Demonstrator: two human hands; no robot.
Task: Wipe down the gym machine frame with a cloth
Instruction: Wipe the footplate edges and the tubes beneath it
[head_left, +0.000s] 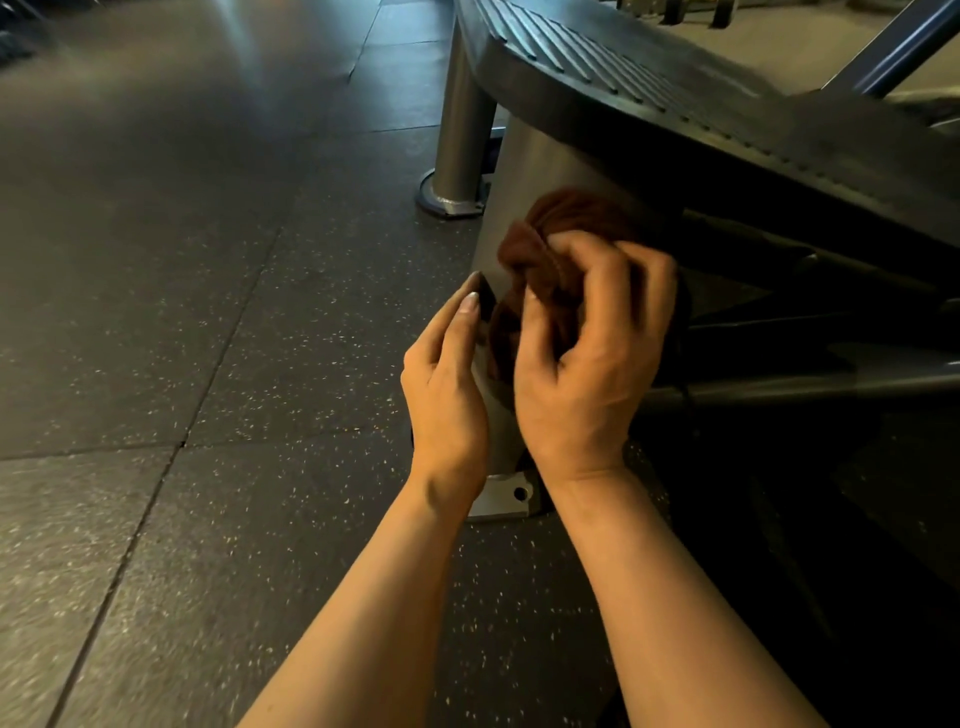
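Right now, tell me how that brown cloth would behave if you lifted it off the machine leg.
The cloth is bunched in folds under the right hand, so it is probably soft and floppy and would droop. It looks light for its bulk. Its fuzzy surface should grip the smooth metal leg rather than slide, and it will not roll.

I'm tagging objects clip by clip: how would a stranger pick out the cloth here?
Find the dark ribbed platform slanting across the upper right, then the shiny metal post beneath it. The cloth is the bunched reddish-brown wad pressed on that post, gripped by the right hand; it is the only soft, warm-coloured thing among grey metal.
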